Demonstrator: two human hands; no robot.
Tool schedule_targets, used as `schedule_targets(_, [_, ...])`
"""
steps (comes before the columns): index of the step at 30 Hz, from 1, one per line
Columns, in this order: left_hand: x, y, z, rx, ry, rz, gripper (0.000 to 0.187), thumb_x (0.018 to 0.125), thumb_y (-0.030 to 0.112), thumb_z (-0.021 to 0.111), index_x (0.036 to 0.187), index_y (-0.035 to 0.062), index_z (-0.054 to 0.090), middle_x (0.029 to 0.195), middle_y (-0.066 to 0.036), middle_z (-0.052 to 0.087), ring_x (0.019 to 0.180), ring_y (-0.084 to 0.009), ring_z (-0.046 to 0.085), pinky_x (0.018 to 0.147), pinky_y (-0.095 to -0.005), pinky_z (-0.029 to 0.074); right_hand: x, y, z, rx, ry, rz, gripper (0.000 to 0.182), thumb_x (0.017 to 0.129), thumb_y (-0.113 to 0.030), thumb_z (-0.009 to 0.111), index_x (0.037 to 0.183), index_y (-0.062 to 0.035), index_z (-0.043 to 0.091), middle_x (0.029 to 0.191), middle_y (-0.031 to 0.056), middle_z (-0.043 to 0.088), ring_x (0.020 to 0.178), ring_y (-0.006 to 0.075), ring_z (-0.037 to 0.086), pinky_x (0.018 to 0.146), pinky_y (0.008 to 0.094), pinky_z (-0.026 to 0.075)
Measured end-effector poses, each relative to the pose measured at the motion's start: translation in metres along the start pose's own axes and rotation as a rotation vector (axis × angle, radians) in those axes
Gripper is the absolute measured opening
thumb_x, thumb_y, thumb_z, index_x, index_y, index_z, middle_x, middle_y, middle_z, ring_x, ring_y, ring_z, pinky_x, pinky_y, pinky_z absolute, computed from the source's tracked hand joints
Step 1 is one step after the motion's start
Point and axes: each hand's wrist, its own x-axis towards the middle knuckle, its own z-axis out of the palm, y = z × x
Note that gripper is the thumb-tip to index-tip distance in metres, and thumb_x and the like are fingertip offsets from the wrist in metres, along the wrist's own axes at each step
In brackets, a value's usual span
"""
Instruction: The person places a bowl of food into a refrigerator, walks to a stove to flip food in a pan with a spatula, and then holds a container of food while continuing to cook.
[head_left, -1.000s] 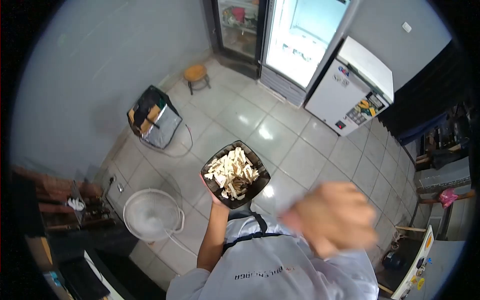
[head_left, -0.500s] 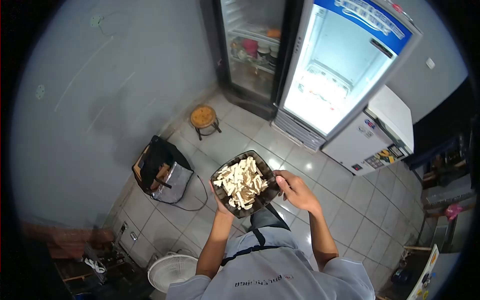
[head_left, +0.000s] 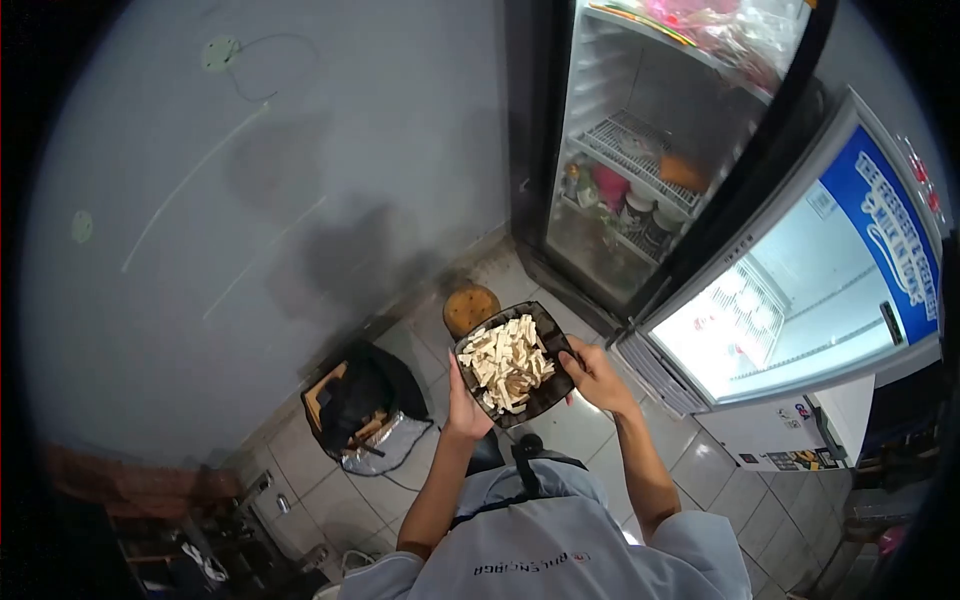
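A dark, see-through square bowl is held in front of my body, filled with pale cut strips that have some brownish sides. My left hand supports the bowl from its left side, the fingers partly hidden beneath it. On the opposite side, my right hand grips the rim with the thumb on top.
A round wooden stool stands beyond the bowl near the grey wall. An open black bag lies on the tiles to the left. Ahead are a dark-framed glass fridge, a lit display fridge and a white cabinet.
My view has turned left and come nearer the fridges, which now look larger and farther right. The stool is now close behind the bowl. Both hands still hold the bowl.
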Motion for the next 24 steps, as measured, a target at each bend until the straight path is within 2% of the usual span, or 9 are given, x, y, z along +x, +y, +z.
schedule_targets(2, [0.028, 0.014, -0.006, 0.023, 0.052, -0.006, 0.073, 0.095, 0.060, 0.023, 0.141, 0.0047, 0.031, 0.140, -0.011, 0.042, 0.126, -0.0267, 0.043, 0.106, -0.0415, 0.035, 0.027, -0.002, -0.005, 0.018, 0.066, 0.011, 0.019, 0.096, -0.006, 0.039, 0.103, 0.0065, 0.051, 0.073, 0.0084, 0.059, 0.048, 0.0127, 0.056, 0.045, 0.0260, 0.047])
schedule_targets(4, [0.046, 0.023, -0.020, 0.014, -0.084, -0.027, 0.071, 0.096, 0.059, 0.023, 0.141, 0.0049, 0.032, 0.140, -0.010, 0.043, 0.126, -0.0258, 0.043, 0.106, -0.0407, 0.035, 0.040, 0.001, -0.009, 0.033, 0.162, 0.086, 0.019, 0.095, -0.006, 0.040, 0.100, 0.0068, 0.052, 0.072, 0.0085, 0.059, 0.049, 0.0132, 0.057, 0.044, 0.0261, 0.047])
schedule_targets(9, [0.108, 0.061, -0.017, 0.290, 0.010, -0.080, 0.051, 0.094, 0.029, 0.042, 0.135, -0.0013, 0.038, 0.135, -0.013, 0.047, 0.122, -0.0251, 0.048, 0.103, -0.0388, 0.037, 0.085, -0.008, -0.011, 0.074, 0.318, 0.113, 0.024, 0.095, -0.006, 0.041, 0.111, 0.0080, 0.052, 0.073, 0.0108, 0.061, 0.049, 0.0127, 0.057, 0.044, 0.0260, 0.047])
schedule_targets(12, [0.130, 0.084, -0.029, 0.321, -0.027, -0.102, 0.052, 0.092, 0.029, 0.044, 0.134, -0.0019, 0.038, 0.133, -0.014, 0.049, 0.119, -0.0248, 0.050, 0.101, -0.0386, 0.039, 0.105, -0.011, -0.005, 0.013, 0.333, 0.068, 0.026, 0.098, -0.014, 0.042, 0.114, 0.0046, 0.052, 0.081, 0.0081, 0.061, 0.053, 0.0104, 0.056, 0.047, 0.0237, 0.047])
schedule_targets(13, [0.144, 0.095, -0.029, 0.297, 0.006, -0.131, 0.052, 0.091, 0.030, 0.044, 0.132, -0.0019, 0.039, 0.131, -0.014, 0.050, 0.117, -0.0252, 0.051, 0.099, -0.0387, 0.041, 0.119, -0.018, -0.006, -0.016, 0.313, 0.092, 0.035, 0.100, -0.023, 0.042, 0.121, 0.0038, 0.050, 0.090, 0.0100, 0.061, 0.067, 0.0120, 0.058, 0.055, 0.0260, 0.049])
schedule_targets(18, [0.219, 0.145, -0.042, 0.225, 0.050, -0.132, 0.050, 0.092, 0.035, 0.040, 0.127, -0.0005, 0.047, 0.128, -0.012, 0.053, 0.117, -0.0255, 0.052, 0.099, -0.0396, 0.040, 0.204, -0.003, -0.029, -0.099, 0.531, 0.054, 0.043, 0.100, -0.032, 0.040, 0.120, 0.0047, 0.050, 0.103, 0.0184, 0.056, 0.087, 0.0265, 0.058, 0.076, 0.0363, 0.048])
schedule_targets(20, [0.246, 0.154, -0.065, 0.218, -0.003, -0.081, 0.050, 0.092, 0.034, 0.042, 0.127, -0.0012, 0.046, 0.128, -0.012, 0.053, 0.117, -0.0258, 0.051, 0.100, -0.0394, 0.040, 0.243, -0.002, -0.048, -0.531, 0.651, -0.026, 0.041, 0.099, -0.029, 0.042, 0.120, 0.0046, 0.050, 0.104, 0.0200, 0.055, 0.094, 0.0313, 0.057, 0.080, 0.0391, 0.045])
schedule_targets(21, [0.250, 0.158, -0.057, 0.235, 0.123, -0.092, 0.050, 0.091, 0.033, 0.044, 0.126, -0.0024, 0.047, 0.125, -0.012, 0.054, 0.115, -0.0261, 0.053, 0.098, -0.0396, 0.041, 0.261, -0.003, -0.055, -0.588, 0.655, 0.001, 0.035, 0.096, -0.023, 0.046, 0.116, 0.0054, 0.051, 0.106, 0.0220, 0.054, 0.100, 0.0347, 0.055, 0.082, 0.0395, 0.045])
schedule_targets(24, [0.258, 0.159, -0.065, 0.130, 0.065, -0.139, 0.047, 0.090, 0.027, 0.047, 0.128, -0.0012, 0.046, 0.125, -0.013, 0.055, 0.111, -0.0265, 0.056, 0.095, -0.0402, 0.045, 0.319, 0.019, -0.089, -1.015, 0.638, -0.149, 0.029, 0.091, -0.016, 0.048, 0.110, 0.0049, 0.056, 0.103, 0.0215, 0.054, 0.101, 0.0354, 0.055, 0.087, 0.0410, 0.044])
